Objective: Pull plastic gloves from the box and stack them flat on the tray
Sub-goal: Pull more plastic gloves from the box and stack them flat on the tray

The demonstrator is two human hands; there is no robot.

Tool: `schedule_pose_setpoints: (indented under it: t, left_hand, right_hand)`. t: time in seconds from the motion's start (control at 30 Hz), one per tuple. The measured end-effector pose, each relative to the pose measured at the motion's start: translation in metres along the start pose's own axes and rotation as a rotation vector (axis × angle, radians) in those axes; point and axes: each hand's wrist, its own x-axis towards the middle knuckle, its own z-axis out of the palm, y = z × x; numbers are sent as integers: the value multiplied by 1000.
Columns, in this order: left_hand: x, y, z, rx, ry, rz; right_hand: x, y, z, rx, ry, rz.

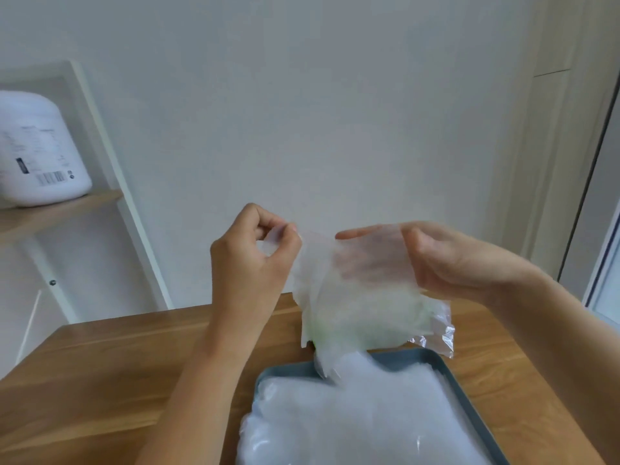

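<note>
A thin translucent plastic glove [349,297] hangs in the air above the far edge of the blue-grey tray [448,370]. My left hand [255,253] pinches its upper left corner between thumb and fingertips. My right hand [432,260] holds the glove's right side, its straight fingers showing through the film. A flat stack of plastic gloves [355,417] covers the tray and spills over its near left rim. The glove's lower tip brushes the stack. A greenish shape behind the hanging glove is blurred; I cannot tell if it is the box.
The tray lies on a wooden table [110,374]. Crinkled clear plastic wrap [439,337] sits just beyond the tray's far right corner. A white shelf frame [110,156] at the left carries a white appliance [37,152] on a wooden board.
</note>
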Motion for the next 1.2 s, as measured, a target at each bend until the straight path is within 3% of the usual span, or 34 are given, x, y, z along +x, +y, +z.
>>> schedule_pose_setpoints:
  t: [0.17,0.3,0.4,0.53,0.7,0.8,0.9,1.03,1.2]
  left_hand:
    - [-3,12,-19,7,-44,-72]
    - [-8,17,-35,-23,-80,-163]
    - [-10,15,-44,-176,-169,-284]
    - [-22,-1,-55,-336,-252,-380]
    - [-37,-24,-58,-572,-596,-284]
    - [-45,-23,-54,-585,-800,-259]
    - [-54,-25,-49,-661,-895,-278]
    - [-59,-28,-46,-768,-944,-421]
    - [-57,-31,-55,-797,-880,-518]
  right_hand:
    - [-9,-33,32,-334,206,150]
    - [-10,-37,58,-517,366,96]
    - [-10,-37,75,-609,350,59]
    - [-12,-39,91,-401,201,-8]
    - [-15,-46,103,-437,38,-82]
    - [-19,-55,106,-448,-32,-104]
    - [-24,-59,99,-382,-82,-124]
    - [-33,-52,85,-88,5,-109]
    - [-44,-30,61,24,316,71]
